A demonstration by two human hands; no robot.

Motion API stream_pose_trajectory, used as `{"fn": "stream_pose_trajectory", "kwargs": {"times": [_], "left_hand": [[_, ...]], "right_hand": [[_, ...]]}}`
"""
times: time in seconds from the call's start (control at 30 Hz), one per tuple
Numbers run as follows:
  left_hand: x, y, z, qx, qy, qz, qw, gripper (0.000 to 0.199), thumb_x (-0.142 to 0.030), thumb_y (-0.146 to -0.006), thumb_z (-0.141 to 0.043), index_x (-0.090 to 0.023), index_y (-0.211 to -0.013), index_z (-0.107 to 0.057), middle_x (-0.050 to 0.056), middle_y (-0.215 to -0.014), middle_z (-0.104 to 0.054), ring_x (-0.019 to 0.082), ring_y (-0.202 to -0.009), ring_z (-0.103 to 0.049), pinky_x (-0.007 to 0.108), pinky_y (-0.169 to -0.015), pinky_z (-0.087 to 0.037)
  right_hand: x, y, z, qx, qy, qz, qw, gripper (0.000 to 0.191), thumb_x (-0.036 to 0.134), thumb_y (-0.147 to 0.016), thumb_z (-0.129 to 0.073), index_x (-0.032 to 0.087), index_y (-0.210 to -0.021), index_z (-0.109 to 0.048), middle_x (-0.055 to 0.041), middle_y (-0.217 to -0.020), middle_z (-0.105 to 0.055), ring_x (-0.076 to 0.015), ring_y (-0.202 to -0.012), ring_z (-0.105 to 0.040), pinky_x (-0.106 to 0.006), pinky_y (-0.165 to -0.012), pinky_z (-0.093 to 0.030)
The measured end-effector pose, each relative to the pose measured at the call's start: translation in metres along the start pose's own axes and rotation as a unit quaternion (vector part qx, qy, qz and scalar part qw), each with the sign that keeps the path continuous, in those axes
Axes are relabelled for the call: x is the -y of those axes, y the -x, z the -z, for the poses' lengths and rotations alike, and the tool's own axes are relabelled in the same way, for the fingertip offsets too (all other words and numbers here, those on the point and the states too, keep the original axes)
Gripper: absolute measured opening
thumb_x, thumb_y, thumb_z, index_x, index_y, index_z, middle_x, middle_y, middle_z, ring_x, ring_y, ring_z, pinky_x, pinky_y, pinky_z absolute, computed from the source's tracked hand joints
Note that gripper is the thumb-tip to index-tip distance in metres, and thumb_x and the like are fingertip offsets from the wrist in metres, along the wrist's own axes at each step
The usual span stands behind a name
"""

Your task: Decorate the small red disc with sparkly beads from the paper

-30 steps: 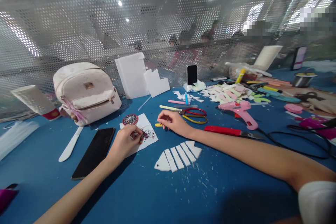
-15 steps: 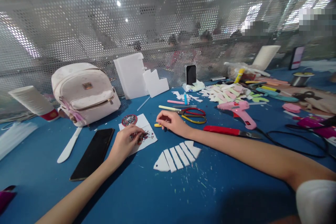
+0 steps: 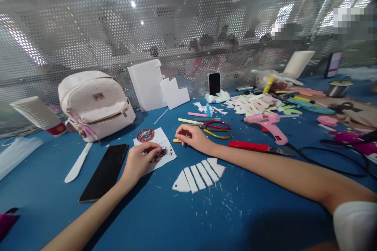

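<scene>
Over a sheet of white paper (image 3: 168,158), the left hand (image 3: 138,159) bends its fingertips to a scatter of dark glittery bits (image 3: 165,151); whether they pinch any cannot be told. A speckled, red-rimmed disc (image 3: 145,135) lies at the sheet's far left corner. Beside a yellow stick (image 3: 177,140), the right hand (image 3: 193,137) curls, its grip unclear. Nearer lies a sliced white fish shape (image 3: 198,177).

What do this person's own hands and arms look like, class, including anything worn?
The left hand and right hand are ungloved, with no watch or bracelet visible. A white sleeve shows at the upper right arm. No sleeve shows on the left forearm.
</scene>
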State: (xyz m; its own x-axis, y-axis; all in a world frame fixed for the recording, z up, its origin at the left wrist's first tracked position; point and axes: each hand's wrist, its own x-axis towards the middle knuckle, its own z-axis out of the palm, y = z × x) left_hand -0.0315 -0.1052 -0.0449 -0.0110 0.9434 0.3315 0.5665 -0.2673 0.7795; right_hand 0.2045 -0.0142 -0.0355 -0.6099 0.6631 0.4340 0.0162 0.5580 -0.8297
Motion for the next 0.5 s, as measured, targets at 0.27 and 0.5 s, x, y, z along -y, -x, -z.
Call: {"fn": "stream_pose_trajectory", "kwargs": {"times": [0.27, 0.5], "left_hand": [[-0.011, 0.005, -0.011, 0.001, 0.04, 0.008, 0.999, 0.016, -0.033, -0.081, -0.068, -0.018, -0.08, -0.072, 0.004, -0.08, -0.074, 0.016, -0.068, -0.066, 0.024, -0.062, -0.051], [-0.025, 0.012, -0.013, 0.0, 0.054, 0.0, 0.999, 0.012, -0.03, -0.082, -0.068, -0.019, -0.087, -0.068, 0.002, -0.081, -0.071, 0.014, -0.07, -0.063, 0.025, -0.067, -0.05]], "right_hand": [[0.006, 0.005, -0.001, 0.035, 0.051, 0.021, 0.998, 0.018, 0.036, -0.095, -0.058, 0.019, -0.091, -0.062, -0.0002, -0.078, -0.063, -0.0121, -0.063, -0.06, -0.024, -0.061, -0.047], [0.013, 0.008, 0.0, 0.081, 0.125, 0.105, 0.983, 0.013, 0.029, -0.096, -0.057, 0.019, -0.09, -0.064, -0.0031, -0.087, -0.064, -0.0136, -0.072, -0.056, -0.026, -0.066, -0.043]]}}
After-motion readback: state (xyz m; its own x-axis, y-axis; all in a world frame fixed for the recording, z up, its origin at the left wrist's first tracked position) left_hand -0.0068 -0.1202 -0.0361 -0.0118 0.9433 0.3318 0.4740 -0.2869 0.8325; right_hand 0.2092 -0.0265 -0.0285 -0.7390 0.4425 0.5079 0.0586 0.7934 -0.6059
